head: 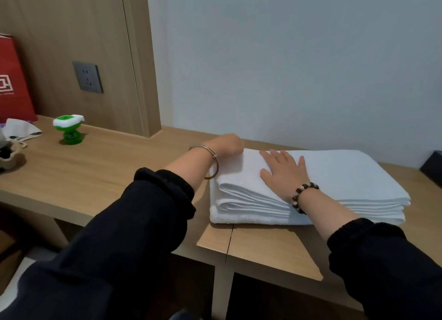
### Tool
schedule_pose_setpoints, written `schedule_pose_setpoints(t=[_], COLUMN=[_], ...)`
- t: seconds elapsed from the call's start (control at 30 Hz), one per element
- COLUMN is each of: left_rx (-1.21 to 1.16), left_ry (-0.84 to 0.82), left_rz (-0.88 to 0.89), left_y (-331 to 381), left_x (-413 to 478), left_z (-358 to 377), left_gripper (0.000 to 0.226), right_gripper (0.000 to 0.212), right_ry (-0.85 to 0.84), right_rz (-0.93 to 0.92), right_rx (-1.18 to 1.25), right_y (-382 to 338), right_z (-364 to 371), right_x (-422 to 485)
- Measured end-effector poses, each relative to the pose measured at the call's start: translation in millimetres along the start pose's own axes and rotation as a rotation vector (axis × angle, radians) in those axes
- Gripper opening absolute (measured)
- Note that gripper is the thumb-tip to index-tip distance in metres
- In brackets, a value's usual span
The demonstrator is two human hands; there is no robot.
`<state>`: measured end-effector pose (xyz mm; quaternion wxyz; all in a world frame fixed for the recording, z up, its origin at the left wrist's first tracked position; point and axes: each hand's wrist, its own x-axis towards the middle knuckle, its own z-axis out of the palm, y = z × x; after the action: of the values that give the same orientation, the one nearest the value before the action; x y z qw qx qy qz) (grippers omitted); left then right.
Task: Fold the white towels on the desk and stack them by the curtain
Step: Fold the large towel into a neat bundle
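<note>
A stack of folded white towels [346,176] lies on the wooden desk [100,173], close to the pale wall. My right hand [284,173] rests flat on top of the stack near its left end, fingers straight and spread. My left hand [227,145] sits at the stack's far left corner, against the towel's edge; its fingers are hidden behind the hand and the cloth, so I cannot tell whether they hold the towel. Both arms wear dark sleeves, with a metal bangle on the left wrist and a bead bracelet on the right.
A green and white plastic gadget [69,128] stands on the desk at the left. Behind it are a red paper bag [12,80], a crumpled white cloth [19,130] and a wall socket [88,76]. A dark box [433,169] sits at the right edge.
</note>
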<state>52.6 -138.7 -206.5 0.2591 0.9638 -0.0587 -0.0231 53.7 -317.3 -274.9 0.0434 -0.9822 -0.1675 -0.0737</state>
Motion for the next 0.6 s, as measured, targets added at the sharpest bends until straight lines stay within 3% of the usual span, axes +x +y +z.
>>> schedule_pose_setpoints(t=[0.07,0.13,0.3,0.47,0.6], left_rx=[0.333,0.504,0.541,0.621,0.588], left_ry=[-0.031,0.072,0.203,0.233,0.165], left_rz=[-0.061,-0.083,-0.046,0.005,0.059], left_y=[8,4,-8,-4,11], left_x=[-10,-23,-27,-30,-33], left_z=[26,51,67,70,75], left_gripper=[0.042,0.056,0.059,0.058,0.061], right_gripper=[0.055,0.054,0.055,0.056,0.059], right_ry=[-0.003,-0.005,-0.031,-0.082,-0.184], right_rz=[-0.005,-0.014,-0.035,0.334,0.43], right_rx=[0.013,0.017,-0.017,-0.04,-0.026], right_y=[1,1,23,122,116], right_z=[-1,-3,-3,-20,-32], right_x=[-1,-2,-17,-54,-53])
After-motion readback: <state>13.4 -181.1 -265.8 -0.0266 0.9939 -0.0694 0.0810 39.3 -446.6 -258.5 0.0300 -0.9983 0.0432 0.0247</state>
